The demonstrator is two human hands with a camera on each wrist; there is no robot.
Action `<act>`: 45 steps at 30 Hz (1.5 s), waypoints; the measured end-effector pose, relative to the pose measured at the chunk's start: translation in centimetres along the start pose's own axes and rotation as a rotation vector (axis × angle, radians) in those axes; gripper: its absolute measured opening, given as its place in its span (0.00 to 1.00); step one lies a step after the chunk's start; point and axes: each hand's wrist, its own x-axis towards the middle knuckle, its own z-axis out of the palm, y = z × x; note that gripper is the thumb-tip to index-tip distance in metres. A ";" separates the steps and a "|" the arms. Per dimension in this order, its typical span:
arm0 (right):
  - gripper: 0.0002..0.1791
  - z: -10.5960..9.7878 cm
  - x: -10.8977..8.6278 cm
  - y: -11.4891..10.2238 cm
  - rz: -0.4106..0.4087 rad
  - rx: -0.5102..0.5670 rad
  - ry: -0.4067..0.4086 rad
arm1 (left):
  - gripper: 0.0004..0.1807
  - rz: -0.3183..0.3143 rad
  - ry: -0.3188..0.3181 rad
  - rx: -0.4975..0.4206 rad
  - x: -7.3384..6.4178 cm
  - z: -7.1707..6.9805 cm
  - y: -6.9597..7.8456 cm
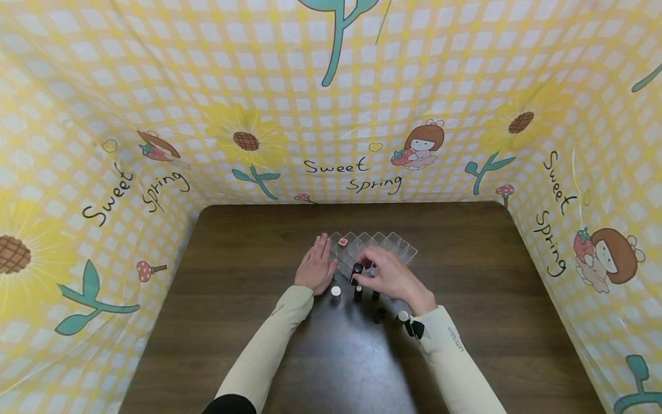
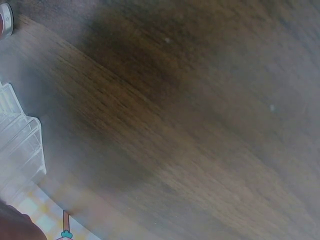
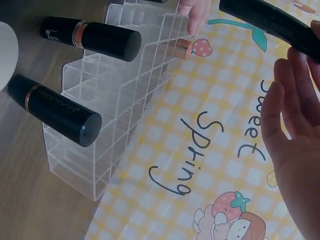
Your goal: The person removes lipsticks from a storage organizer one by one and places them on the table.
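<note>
A clear stepped lipstick organizer (image 1: 404, 248) stands on the table. My right hand (image 1: 390, 279) holds a black lipstick tube (image 3: 265, 21) above its near side, thumb and fingers pinching it. The flat left hand (image 1: 314, 270) lies at the organizer's left side with straight fingers; whether it touches the wall I cannot tell. One lipstick with a red-and-white top (image 1: 343, 242) sits in a back-left compartment. In the right wrist view, two black lipsticks, one with a copper band (image 3: 107, 42) and another with lettering (image 3: 62, 115), stand in front of the organizer.
A white-capped tube (image 1: 336, 295) stands near the left hand. Several black tubes (image 1: 358, 293) stand between the forearms, and another white-topped one (image 1: 403, 315) is by the right wrist. A yellow checked cloth (image 1: 331, 115) surrounds the wooden table (image 1: 248, 247) on its back and sides.
</note>
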 end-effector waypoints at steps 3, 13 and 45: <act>0.11 0.1 -0.2 -0.1 0.008 -0.014 -0.016 | 0.35 0.006 0.013 -0.006 0.1 0.0 0.0; 0.11 0.5 -0.8 -0.1 0.028 -0.029 -0.092 | 0.35 0.007 0.007 -0.020 -0.1 0.2 -0.1; 0.12 2.5 -2.9 0.6 0.048 -0.118 -0.203 | 0.35 -0.010 -0.028 0.007 0.0 -0.3 0.1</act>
